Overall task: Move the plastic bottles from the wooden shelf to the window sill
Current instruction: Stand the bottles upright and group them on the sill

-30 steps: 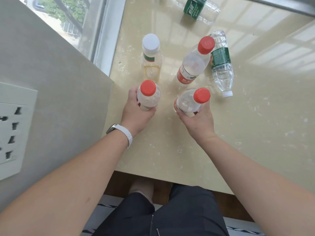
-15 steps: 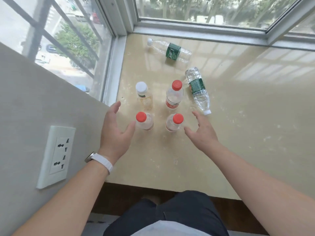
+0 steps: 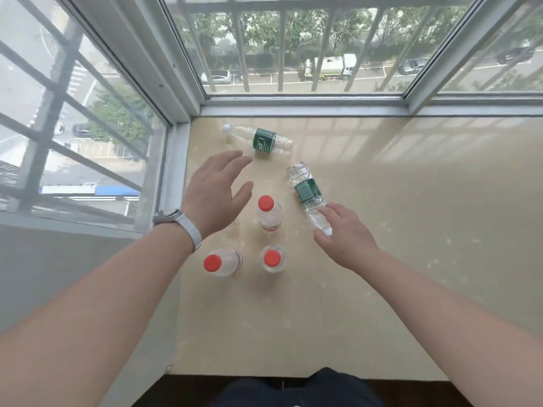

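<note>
Three clear red-capped bottles stand upright on the beige window sill (image 3: 396, 274): one at the back (image 3: 269, 215), one front left (image 3: 222, 262), one front right (image 3: 273, 259). Two green-labelled bottles lie on their sides, one far back (image 3: 260, 139) and one to the right (image 3: 308, 191). My left hand (image 3: 216, 188) hovers open above the sill, left of the back red-capped bottle, and hides what is under it. The fingers of my right hand (image 3: 345, 235) rest spread at the cap end of the nearer lying bottle, not closed round it.
Window frames and glass with outside bars close the sill at the back (image 3: 302, 99) and the left (image 3: 176, 160). A grey wall (image 3: 58, 274) runs along the left. The sill's front edge (image 3: 293, 376) is just above my dark shorts.
Both hands have let go of the two front red-capped bottles, which now stand free. My left hand moved forward over the white-capped bottle; my right hand reached the lying green-labelled bottle. The view tilted up.
</note>
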Tool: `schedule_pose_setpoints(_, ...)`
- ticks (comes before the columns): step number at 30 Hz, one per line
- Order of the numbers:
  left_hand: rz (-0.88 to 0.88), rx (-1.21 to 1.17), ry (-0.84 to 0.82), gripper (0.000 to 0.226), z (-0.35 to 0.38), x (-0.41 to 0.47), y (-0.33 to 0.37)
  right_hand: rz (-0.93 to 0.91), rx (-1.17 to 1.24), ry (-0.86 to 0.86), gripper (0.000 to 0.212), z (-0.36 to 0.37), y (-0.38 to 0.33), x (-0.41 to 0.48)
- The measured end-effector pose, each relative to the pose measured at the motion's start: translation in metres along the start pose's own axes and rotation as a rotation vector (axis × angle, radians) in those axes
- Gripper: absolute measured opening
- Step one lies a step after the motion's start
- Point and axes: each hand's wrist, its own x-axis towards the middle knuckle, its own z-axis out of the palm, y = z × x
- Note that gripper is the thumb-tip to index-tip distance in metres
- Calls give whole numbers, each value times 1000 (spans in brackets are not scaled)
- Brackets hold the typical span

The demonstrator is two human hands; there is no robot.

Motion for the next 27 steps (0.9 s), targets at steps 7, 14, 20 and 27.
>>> schedule_pose_setpoints(7, 125, 215, -215, 46, 54, 85, -24, -18, -98, -71, 56, 8, 20, 37)
schedule_pose_setpoints(14, 206, 384, -419, 53, 114, 136, -63, 5, -125, -75, 54, 25, 40, 82)
schedule_pose_setpoints(20, 145, 448, -421, 62, 156, 183, -89, 118, -31, -73, 66, 53, 50, 117)
schedule_pose_setpoints(27, 102, 538, -362, 77, 182, 214, -121, 284, 121, -71, 79, 83, 51, 136)
